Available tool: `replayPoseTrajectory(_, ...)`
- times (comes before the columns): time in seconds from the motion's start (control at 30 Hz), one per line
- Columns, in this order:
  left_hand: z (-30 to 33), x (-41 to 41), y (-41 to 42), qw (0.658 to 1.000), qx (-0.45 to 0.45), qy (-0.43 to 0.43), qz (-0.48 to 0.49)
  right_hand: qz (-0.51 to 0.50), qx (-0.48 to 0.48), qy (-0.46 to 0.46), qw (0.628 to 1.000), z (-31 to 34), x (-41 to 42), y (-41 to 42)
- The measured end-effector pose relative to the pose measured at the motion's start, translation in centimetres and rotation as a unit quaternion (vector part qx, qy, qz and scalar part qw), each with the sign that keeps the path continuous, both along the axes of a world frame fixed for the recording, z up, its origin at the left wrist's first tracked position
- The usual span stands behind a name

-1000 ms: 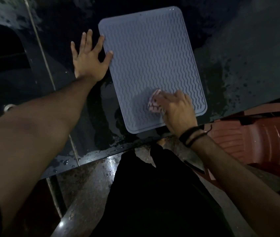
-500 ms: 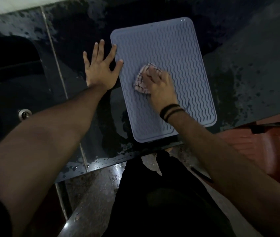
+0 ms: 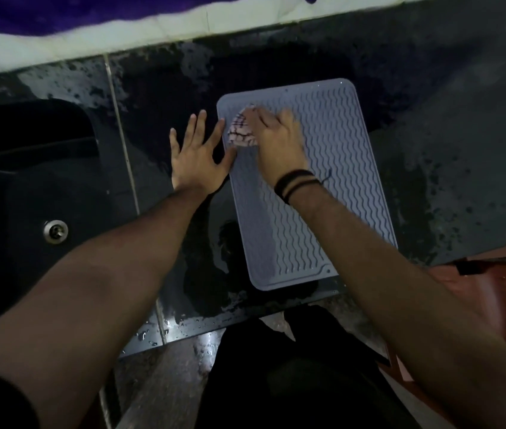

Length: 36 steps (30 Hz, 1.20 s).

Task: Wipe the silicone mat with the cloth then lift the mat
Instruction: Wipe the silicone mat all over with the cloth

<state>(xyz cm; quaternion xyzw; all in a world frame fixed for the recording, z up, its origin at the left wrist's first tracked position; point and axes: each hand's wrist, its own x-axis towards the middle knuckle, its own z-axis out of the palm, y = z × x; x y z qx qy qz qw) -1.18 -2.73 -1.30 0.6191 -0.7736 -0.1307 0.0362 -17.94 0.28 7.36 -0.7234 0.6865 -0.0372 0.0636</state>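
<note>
A grey-blue silicone mat (image 3: 338, 187) with wavy ridges lies flat on the dark wet counter (image 3: 462, 119). My right hand (image 3: 276, 140) presses a small checked cloth (image 3: 242, 131) onto the mat's far left corner. Black bands circle that wrist. My left hand (image 3: 199, 159) rests flat on the counter with fingers spread, its thumb and fingertips touching the mat's left edge.
A dark sink with a metal drain (image 3: 55, 231) sits to the left. A white tiled wall (image 3: 183, 23) runs along the back. A red plastic chair (image 3: 493, 292) stands at the lower right, beside the counter's front edge (image 3: 214, 323).
My right hand has slid the cloth from the mat's near part up to its far left corner. My left hand has stayed flat at the mat's left edge.
</note>
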Motion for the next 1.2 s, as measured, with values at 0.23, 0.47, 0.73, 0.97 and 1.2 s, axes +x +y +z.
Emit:
replayPoseTrajectory(0.23,-0.2,0.0,0.1,1.0,0.007,0.006,0.003,0.051,0.021,0.036,0.998,-3.9,-1.7,5.4)
replayPoseTrajectory(0.47,-0.3,0.0,0.1,1.0,0.002,0.01,0.002,0.072,-0.027,0.037,0.996,-0.2,-2.6,4.5)
replayPoseTrajectory(0.73,-0.6,0.0,0.0,0.999,-0.026,0.03,0.005,0.137,0.051,0.093,0.985,-0.1,2.7,-6.7)
replayPoseTrajectory(0.97,-0.3,0.0,0.1,0.999,-0.007,0.037,0.011,0.114,0.057,0.143,0.982,-1.6,-5.1,-6.5)
replayPoseTrajectory(1.2,-0.3,0.1,0.1,0.999,-0.005,0.034,0.009,0.013,0.047,0.135,0.99,-1.5,-8.3,-6.3)
